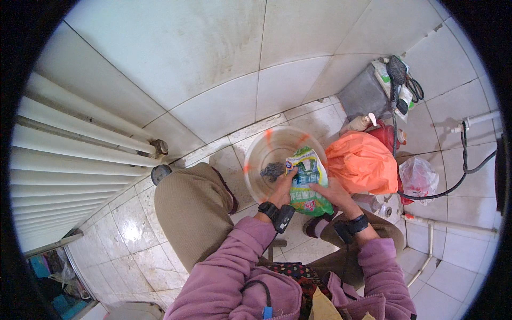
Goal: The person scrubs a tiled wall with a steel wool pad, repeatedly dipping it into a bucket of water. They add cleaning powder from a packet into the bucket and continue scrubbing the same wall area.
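Cool, fairly even light brightens the scene around the fingers (322, 190); white glare spots the floor tiles (120, 256) to their left. Ahead of them, fisheye distortion bows the wall tiles (213, 48), and black vignetting rings the view.

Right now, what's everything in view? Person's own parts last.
Round translucent plastic bucket: one, whitish, centre.
Rough lump: one, dark grey, inside bucket.
Soft plastic packet: one, green-white, partly over bucket.
Crumpled opaque plastic bag: one, orange, right of bucket.
Thin plastic bag: one, clear, further right.
Pump bottle: one, cream, behind orange bag.
Rounded container: at least one, red, beside pump bottle.
Boxy block: one, grey, far right corner.
Shower head: one, black, by block.
Flexible hose: one visible, black, right wall.
Ribbed radiator: one, white, left wall.
Ribbed trouser legs: two, brown, either side.
Fleecy sleeves: two, mauve, forearms.
Left hand: one, bare, gripping packet.
Right hand: one, bare, gripping packet.
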The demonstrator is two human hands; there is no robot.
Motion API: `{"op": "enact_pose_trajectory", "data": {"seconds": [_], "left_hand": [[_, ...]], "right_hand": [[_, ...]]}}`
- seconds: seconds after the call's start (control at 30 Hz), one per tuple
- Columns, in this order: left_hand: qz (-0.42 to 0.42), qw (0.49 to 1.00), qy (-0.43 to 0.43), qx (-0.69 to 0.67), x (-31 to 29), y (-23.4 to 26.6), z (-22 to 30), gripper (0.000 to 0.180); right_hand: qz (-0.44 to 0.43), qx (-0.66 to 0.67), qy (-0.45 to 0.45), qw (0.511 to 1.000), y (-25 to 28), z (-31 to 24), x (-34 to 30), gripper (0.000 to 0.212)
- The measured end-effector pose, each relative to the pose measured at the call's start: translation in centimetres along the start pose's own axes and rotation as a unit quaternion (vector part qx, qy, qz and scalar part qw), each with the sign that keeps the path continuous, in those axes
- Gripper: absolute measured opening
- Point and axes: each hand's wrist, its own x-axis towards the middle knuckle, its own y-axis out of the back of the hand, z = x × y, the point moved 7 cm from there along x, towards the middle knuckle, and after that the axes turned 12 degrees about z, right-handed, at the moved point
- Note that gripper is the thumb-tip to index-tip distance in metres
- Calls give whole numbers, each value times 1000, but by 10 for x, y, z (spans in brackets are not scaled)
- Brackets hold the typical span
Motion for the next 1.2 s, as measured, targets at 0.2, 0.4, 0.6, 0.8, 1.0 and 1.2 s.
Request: {"op": "enact_pose_trajectory", "data": {"seconds": [0.2,0.4,0.6,0.8,1.0,1.2], "left_hand": [[-38,999,8,-14,-9,-1,8,31],[-84,995,44,7,-20,-14,-11,40],[3,997,0,75,-11,-3,-38,52],[-21,998,15,61,-18,-16,-41,55],[19,1000,-8,10,-3,-1,-38,52],[-22,999,34,17,-14,-22,-40,39]], "right_hand": [[-37,-66,89,993,-4,-1,-7,43],[79,-119,109,984,18,1,6,34],[139,-217,126,958,28,6,14,36],[182,-208,102,956,25,11,22,34],[179,-208,150,950,21,-12,12,30],[189,-263,195,926,15,-14,13,33]]}}
